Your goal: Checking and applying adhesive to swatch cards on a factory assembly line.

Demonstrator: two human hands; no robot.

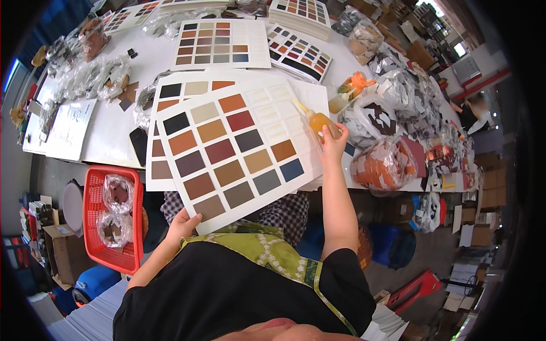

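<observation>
Gripping a large swatch board [232,150] by its near-left corner with the left grip [185,223], closed on the card between thumb and fingers. Gripping an amber squeeze bottle [322,123] with the right grip [331,139], just beside the board's right edge, with the thin nozzle [301,107] slanting far and left toward the pale, unfilled cells. Hard to tell from here whether touching the card or just above it. Could blot or flood those cells if squeezed too hard, or drip onto a coloured swatch if tilted and carried too far left. Held at one corner and jutting past the near edge of the white surface [108,142], so likely to flex, swing or slide down toward the green patterned apron [247,243] if loosened by the left grip. Lying partly over a second swatch board [190,80], hence perhaps able to pass stray drips onto it. Also possible to disturb a loose blue swatch [348,149] or a plastic-wrapped orange bundle [382,163] on the right by swinging the right forearm outward.
</observation>
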